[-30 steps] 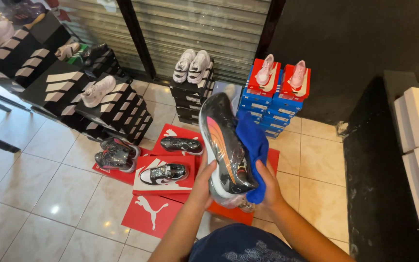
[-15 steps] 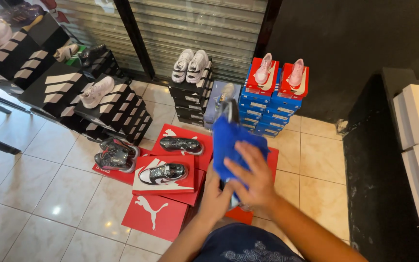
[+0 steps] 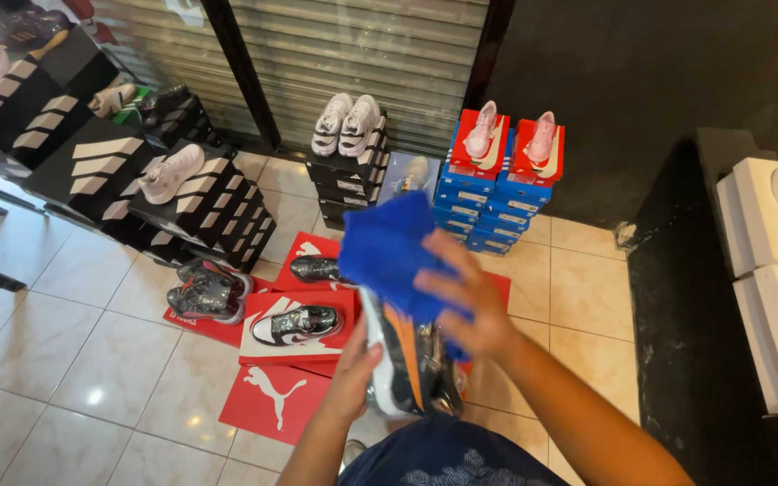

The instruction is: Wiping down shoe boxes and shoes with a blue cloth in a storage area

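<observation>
Tiled floor, shoeboxes behind — left hand grips the shoe, right hand clutches the blue cloth (wiping step); next, steady rubbing pressure.

Sneaker: dark with orange streak and white sole edge, glossy, stood roughly on end, cupped from the left by left hand. Blue cloth: crumpled, draped over its upper end, pressed under right hand.
</observation>
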